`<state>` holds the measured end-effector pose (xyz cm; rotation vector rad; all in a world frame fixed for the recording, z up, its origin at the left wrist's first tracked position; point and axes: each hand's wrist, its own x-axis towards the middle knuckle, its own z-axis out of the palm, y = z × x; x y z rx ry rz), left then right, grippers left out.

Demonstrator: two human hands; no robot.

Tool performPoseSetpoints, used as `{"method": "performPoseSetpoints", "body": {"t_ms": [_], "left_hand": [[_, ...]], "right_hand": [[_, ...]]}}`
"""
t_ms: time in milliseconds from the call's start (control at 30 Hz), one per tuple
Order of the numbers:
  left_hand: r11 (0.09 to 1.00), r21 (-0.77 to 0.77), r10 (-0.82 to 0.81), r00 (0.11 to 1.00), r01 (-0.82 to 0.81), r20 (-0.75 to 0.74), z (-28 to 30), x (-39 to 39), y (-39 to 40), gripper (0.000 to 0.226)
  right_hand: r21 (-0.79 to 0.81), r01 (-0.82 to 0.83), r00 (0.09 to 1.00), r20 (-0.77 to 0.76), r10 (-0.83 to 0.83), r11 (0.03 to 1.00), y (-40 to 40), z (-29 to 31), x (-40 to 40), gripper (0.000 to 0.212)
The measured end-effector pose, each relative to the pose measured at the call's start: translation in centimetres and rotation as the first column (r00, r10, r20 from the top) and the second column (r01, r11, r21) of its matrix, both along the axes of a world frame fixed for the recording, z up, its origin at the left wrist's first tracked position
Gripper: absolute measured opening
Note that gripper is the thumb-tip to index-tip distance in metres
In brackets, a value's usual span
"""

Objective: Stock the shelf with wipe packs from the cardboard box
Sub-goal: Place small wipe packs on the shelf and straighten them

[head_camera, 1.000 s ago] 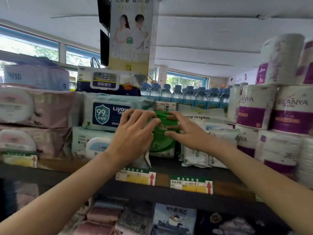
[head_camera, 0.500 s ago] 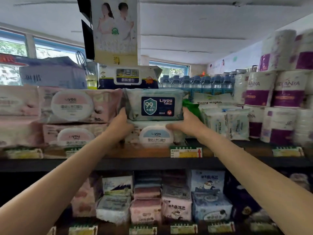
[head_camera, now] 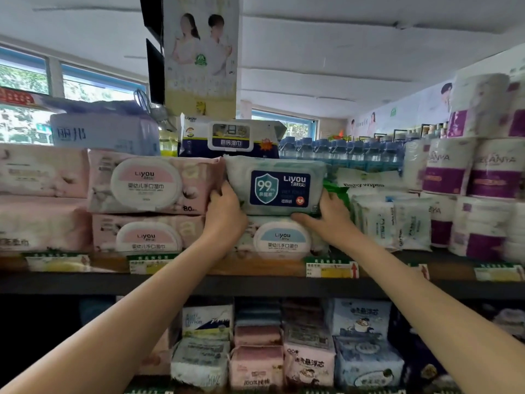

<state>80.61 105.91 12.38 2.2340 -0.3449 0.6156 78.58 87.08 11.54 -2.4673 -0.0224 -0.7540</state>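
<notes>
The left hand [head_camera: 224, 214] curls its fingers round the left end of the blue-label wipe pack [head_camera: 277, 185]; the right hand [head_camera: 331, 214] grips the right end, thumb stretched under the pack's lower edge. Both arms reach up and forward; the pack lies on a pale-blue-lid pack [head_camera: 281, 237] on the shelf [head_camera: 255, 284].

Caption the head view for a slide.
Both hands grip a blue-label wipe pack atop a stacked pack on the shelf.
</notes>
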Motion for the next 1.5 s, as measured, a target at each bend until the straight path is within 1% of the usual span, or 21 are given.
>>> {"method": "performPoseSetpoints", "body": {"t_ms": [100,200,267,333,400,467,533,600,667,733,800,867,933,1000,1033,1100,1200,1267,1367,1433,1500], "left_hand": [[0.993,0.106,0.050,0.996,-0.057,0.072,0.0,-0.3,-0.1,0.056],[0.977,0.190,0.071,0.987,-0.098,0.141,-0.9,-1.1,0.0,0.065],[0.964,0.251,0.052,0.989,-0.086,0.137,-1.8,-1.9,-0.3,0.072],[0.954,0.294,0.018,0.992,-0.054,0.124,-2.8,-2.7,-0.7,0.074],[0.939,0.343,-0.011,0.993,-0.030,0.116,-3.3,-2.6,-0.9,0.073],[0.932,0.363,-0.031,0.991,-0.019,0.132,-3.4,-2.4,-0.8,0.074],[0.929,0.369,-0.036,0.987,-0.024,0.157,-3.6,-2.1,-0.6,0.074],[0.928,0.369,-0.016,0.984,-0.052,0.179,-3.7,-1.8,-0.5,0.074],[0.920,0.379,0.013,0.974,-0.100,0.225,-4.0,-1.4,-0.4,0.076],[0.886,0.424,0.030,0.935,-0.189,0.354,-4.4,-0.8,-0.2,0.082],[0.831,0.492,0.062,0.922,-0.259,0.382,-4.4,-0.8,0.4,0.081],[0.824,0.501,0.016,0.895,-0.264,0.445,-4.0,-1.2,1.0,0.075],[0.810,0.514,-0.056,0.835,-0.283,0.548,-3.5,-1.2,1.5,0.074],[0.762,0.575,-0.119,0.808,-0.298,0.577,-2.9,-0.7,1.8,0.076],[0.736,0.616,-0.151,0.818,-0.283,0.556,-2.7,-0.6,1.9,0.077],[0.712,0.659,-0.174,0.850,-0.240,0.498,-2.0,-0.6,1.9,0.073],[0.729,0.639,-0.149,0.854,-0.247,0.499,-1.4,-0.3,2.1,0.071],[0.777,0.578,-0.170,0.801,-0.249,0.573,-1.5,-0.3,3.0,0.071],[0.873,0.424,-0.131,0.724,-0.239,0.677,-1.8,0.2,6.0,0.056],[0.918,0.311,-0.056,0.696,-0.246,0.716,-1.6,0.1,8.2,0.053],[0.940,0.184,0.081,0.712,-0.287,0.698,-1.5,0.1,10.6,0.058]], "right_hand": [[0.043,-0.018,1.000,-0.007,0.018,0.999,-0.5,-0.3,0.1,0.100],[0.215,-0.138,0.990,0.036,0.133,0.967,-0.7,-0.6,-0.1,0.091],[0.268,-0.195,0.981,0.048,0.189,0.943,-0.5,-0.7,0.1,0.091],[0.343,-0.186,0.982,0.027,0.188,0.921,0.0,-0.6,-0.1,0.091],[0.376,-0.154,0.988,0.029,0.154,0.914,0.2,-0.5,-0.3,0.074],[0.313,-0.104,0.995,0.040,0.096,0.944,0.3,-0.3,-0.6,0.053],[0.302,-0.072,0.997,0.049,0.060,0.951,0.2,-0.2,-0.9,0.048],[0.264,-0.039,0.998,0.056,0.025,0.964,0.5,-0.2,-0.7,0.047],[0.173,0.028,0.998,0.044,-0.036,0.984,0.7,-0.3,-0.5,0.049],[0.186,0.015,1.000,0.024,-0.020,0.982,0.3,-0.3,0.2,0.053],[0.225,-0.005,1.000,-0.023,0.010,0.974,0.2,-0.1,0.4,0.063],[0.233,0.035,0.999,0.024,-0.042,0.972,0.3,0.0,0.7,0.079],[0.094,0.127,0.951,0.271,-0.148,0.987,1.2,0.1,0.3,0.080],[-0.211,0.217,0.851,0.519,-0.078,0.953,2.8,0.6,-0.3,0.076],[-0.358,0.255,0.829,0.559,-0.013,0.898,3.5,0.7,-0.1,0.072],[-0.486,0.273,0.862,0.507,0.013,0.830,4.3,0.5,1.1,0.065],[-0.480,0.239,0.902,0.432,-0.010,0.844,4.5,0.6,1.5,0.064],[-0.477,0.220,0.908,0.420,0.001,0.851,4.5,0.7,1.2,0.064],[-0.468,0.248,0.882,0.471,0.002,0.848,4.5,0.7,0.8,0.061],[-0.444,0.252,0.860,0.510,0.012,0.860,5.1,0.9,0.4,0.054],[-0.433,0.198,0.839,0.538,0.076,0.880,6.5,1.7,0.1,0.048]]}}
